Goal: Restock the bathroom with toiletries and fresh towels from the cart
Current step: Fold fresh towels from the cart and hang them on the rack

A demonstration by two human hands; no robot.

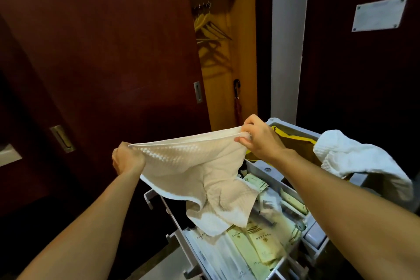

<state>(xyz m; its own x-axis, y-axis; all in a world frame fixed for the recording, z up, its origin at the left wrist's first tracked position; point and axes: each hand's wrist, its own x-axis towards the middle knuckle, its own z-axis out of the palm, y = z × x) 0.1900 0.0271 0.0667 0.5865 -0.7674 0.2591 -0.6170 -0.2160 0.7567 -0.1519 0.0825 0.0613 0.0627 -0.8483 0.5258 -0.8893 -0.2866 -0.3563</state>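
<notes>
Head view. Two bare forearms entered from the lower corners and reached toward frame centre. Left hand, centre left, gripped one end of a cream waffle-weave towel, fingers curled round the hem and mostly hidden behind the cloth. Right hand, just right of centre, pinched the other end of the same hem, fingers bunched on the fabric. Towel was stretched taut between the two hands; its lower part hung down and rested on the contents of the cart. Cart, grey plastic, filled the lower right of the frame. Its near tray held pale green toiletry packets, some in clear wrapping. A second white towel was draped over the cart's far right edge, beside a yellow-rimmed bag. Upper centre: an open closet with hangers and a dark umbrella. Dark sliding door at left.
</notes>
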